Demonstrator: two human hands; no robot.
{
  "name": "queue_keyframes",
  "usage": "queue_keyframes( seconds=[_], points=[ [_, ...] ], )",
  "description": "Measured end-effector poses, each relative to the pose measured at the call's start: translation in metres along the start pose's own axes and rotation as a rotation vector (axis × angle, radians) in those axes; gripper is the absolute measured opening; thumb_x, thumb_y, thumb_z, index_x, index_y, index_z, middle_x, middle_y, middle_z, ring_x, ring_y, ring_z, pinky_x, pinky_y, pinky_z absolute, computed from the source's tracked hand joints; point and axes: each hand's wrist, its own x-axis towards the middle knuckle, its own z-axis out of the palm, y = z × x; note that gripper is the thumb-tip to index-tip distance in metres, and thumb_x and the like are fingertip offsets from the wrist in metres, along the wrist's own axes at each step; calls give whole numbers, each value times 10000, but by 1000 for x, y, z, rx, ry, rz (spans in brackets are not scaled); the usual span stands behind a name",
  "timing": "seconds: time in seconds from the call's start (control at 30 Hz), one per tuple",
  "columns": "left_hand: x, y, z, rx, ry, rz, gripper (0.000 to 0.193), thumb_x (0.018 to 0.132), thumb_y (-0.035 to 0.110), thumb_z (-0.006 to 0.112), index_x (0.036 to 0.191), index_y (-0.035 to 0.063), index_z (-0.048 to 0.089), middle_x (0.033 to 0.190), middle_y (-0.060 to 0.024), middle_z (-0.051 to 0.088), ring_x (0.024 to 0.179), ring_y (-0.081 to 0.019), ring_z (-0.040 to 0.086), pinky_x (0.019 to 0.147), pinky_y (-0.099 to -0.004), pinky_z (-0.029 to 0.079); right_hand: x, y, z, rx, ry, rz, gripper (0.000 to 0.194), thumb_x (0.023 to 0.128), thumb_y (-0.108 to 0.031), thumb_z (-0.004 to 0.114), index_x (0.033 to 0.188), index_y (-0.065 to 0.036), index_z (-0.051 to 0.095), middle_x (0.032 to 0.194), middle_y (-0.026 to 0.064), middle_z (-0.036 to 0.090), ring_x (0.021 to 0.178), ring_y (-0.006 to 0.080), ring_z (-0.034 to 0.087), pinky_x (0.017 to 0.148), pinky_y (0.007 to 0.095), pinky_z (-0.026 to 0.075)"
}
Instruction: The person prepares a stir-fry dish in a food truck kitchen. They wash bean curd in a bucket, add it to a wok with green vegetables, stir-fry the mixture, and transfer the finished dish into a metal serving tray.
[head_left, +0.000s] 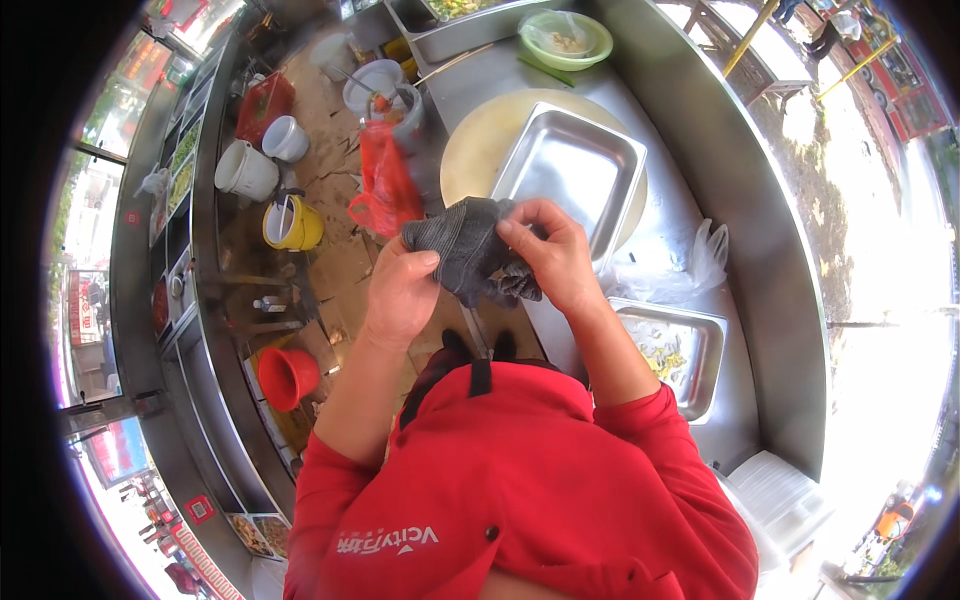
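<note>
My left hand (405, 292) grips one edge of a bunched, dark grey knitted fabric piece (469, 244), its thumb on top. From the other side, my right hand (551, 251) pinches the same fabric between thumb and fingers. The folds hide whether it is a glove or a plain cloth. Both hands hold it up in front of my red top, over the counter's edge. Just beyond my right hand, a rectangular stainless steel tray (574, 172) rests tilted on a round cutting board (469, 161). A red plastic bag (386, 180) hangs past my left hand.
On the steel counter are a second tray (709, 330) with yellowish scraps, clear plastic bags (697, 262), and a green bowl (596, 52). Along the littered floor at left stand white buckets (246, 171), a yellow bucket (304, 225) and a red bucket (289, 377).
</note>
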Motion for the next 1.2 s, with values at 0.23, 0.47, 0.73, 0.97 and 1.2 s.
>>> queue_keyframes(
  seconds=[0.23,0.47,0.73,0.97,1.2],
  points=[
    [8,11,-25,-75,20,-98,438,826,172,507,1144,-123,565,1140,-198,632,1075,-297,600,988,-396,429,-2,-7,-8,100,176,7,239,891,-172,665,1065,-29,584,937,63,634,825,94,556,731,240,454],
    [8,20,-33,-102,46,-79,257,848,114,524,1020,-46,627,996,-102,670,927,-208,619,862,-336,467,-1,0,11,378,363,133,134,906,-119,635,975,-7,613,881,55,649,814,97,580,726,235,465],
    [8,33,-31,-253,53,-133,290,916,193,508,1049,-46,605,1054,-141,659,983,-268,614,924,-399,451,-10,26,30,244,-29,190,201,868,-114,678,1007,5,597,931,33,615,814,83,541,746,215,438],
    [7,24,-34,-574,42,-139,385,953,226,464,1152,-90,556,1232,-216,584,1171,-337,537,1047,-469,376,-26,11,54,75,70,64,99,854,-56,668,931,-7,629,806,-12,604,673,40,517,593,187,415],
    [7,1,-47,-610,15,-184,355,945,218,478,1102,-81,587,1170,-209,620,1108,-342,580,1011,-467,413,-27,11,51,46,98,152,105,855,-87,672,904,4,651,760,-26,598,655,29,512,567,186,406]
  ],
)
